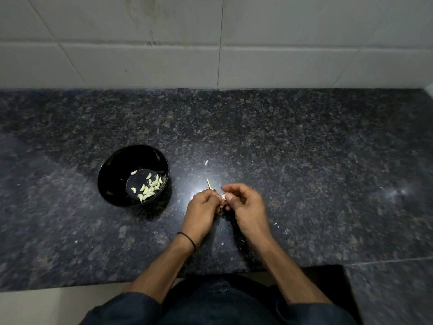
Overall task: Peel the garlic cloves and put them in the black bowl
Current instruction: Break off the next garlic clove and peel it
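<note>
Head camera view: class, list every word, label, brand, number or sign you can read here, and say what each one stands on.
None: no word, label, brand, number or sign can be read in this view.
The black bowl, the granite countertop, the wall tiles and the black wristband are all plain.
The left hand and right hand hold garlic, which bears no writing.

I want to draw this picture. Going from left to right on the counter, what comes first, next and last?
black bowl with peeled cloves inside → left hand → garlic clove pinched between both hands → right hand
</note>
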